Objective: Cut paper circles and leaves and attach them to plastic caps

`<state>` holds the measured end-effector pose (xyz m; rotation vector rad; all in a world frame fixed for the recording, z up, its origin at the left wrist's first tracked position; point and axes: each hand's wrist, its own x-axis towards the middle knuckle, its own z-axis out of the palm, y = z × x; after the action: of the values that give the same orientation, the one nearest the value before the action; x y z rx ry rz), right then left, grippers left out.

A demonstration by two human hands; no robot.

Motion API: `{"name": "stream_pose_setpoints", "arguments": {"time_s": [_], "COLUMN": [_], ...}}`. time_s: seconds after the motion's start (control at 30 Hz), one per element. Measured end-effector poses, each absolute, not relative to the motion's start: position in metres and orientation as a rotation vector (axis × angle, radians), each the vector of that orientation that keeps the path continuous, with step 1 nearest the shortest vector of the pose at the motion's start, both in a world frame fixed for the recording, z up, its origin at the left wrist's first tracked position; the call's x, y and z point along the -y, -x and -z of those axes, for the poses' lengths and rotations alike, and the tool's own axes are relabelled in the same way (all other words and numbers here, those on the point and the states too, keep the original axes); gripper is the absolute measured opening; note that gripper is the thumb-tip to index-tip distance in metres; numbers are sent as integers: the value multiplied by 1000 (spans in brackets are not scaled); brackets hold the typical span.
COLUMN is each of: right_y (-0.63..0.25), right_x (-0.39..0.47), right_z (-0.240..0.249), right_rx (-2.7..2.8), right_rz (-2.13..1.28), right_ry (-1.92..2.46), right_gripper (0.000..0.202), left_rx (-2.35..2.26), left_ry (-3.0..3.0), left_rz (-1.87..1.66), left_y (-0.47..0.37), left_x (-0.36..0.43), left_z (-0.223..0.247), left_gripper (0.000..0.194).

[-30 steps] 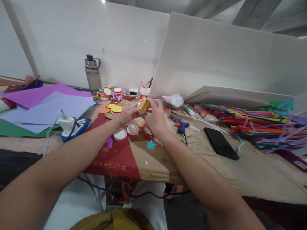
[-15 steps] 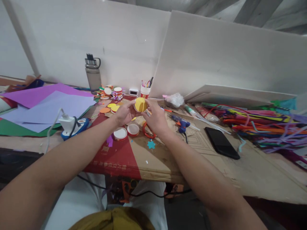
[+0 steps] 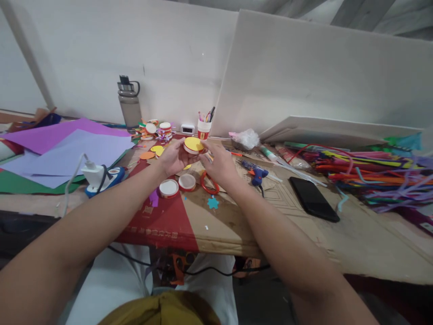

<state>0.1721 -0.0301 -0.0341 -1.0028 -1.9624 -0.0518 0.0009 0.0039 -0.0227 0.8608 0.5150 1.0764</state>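
Between my two hands, a little above the table, is a shallow round paper piece [image 3: 193, 145] with a yellow top and a white and red rim. My left hand [image 3: 174, 159] is closed on its left side. On the other side, the fingers of my right hand [image 3: 216, 161] grip its right edge. Below the hands lie two white discs with red rims, the left disc [image 3: 168, 188] and the right disc [image 3: 187, 182]. A red ring [image 3: 209, 183] rests under my right hand, with a teal flower-shaped cutout [image 3: 213, 203] in front of it.
A blue glue gun [image 3: 258, 175] and a black phone [image 3: 314, 198] lie to the right, before a pile of coloured pipe cleaners [image 3: 379, 176]. Leftward are purple paper sheets [image 3: 77, 146], a power strip [image 3: 104, 178] and a water bottle [image 3: 129, 106]. A pen cup [image 3: 204, 129] stands behind.
The yellow-topped round piece has tilted from facing me to lying nearly flat, its rim now showing, and has shifted slightly left. Both hands still hold it.
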Motion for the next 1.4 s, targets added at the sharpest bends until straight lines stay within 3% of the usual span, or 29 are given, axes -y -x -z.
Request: {"name": "stream_pose_setpoints", "arguments": {"time_s": [0.3,0.6,0.73,0.93,1.1,1.4], "right_y": [-174,-174,-175,-174,-173,-173], "right_x": [28,28,31,36,39,38], "right_z": [34,32,28,25,24,25], "right_rx": [1937,1932,1931,1899,1841,1868], "right_rz": [73,69,49,-73,-182,-274], "right_ry": [931,908,876,936,936,885], "right_gripper": [38,33,32,38,55,60], "left_rx": [-505,-476,-449,-479,-501,-471], "left_ry": [-856,-1049,-1248,-1405,-1460,-1611], "left_rz": [-1099,-1127,-1182,-1284,-1273,-1249], "left_y": [-3,-4,-5,-6,-3,-2], "left_x": [-5,2,7,5,4,5], "left_z": [27,27,28,31,31,31], "left_gripper": [42,32,45,57,63,62]}}
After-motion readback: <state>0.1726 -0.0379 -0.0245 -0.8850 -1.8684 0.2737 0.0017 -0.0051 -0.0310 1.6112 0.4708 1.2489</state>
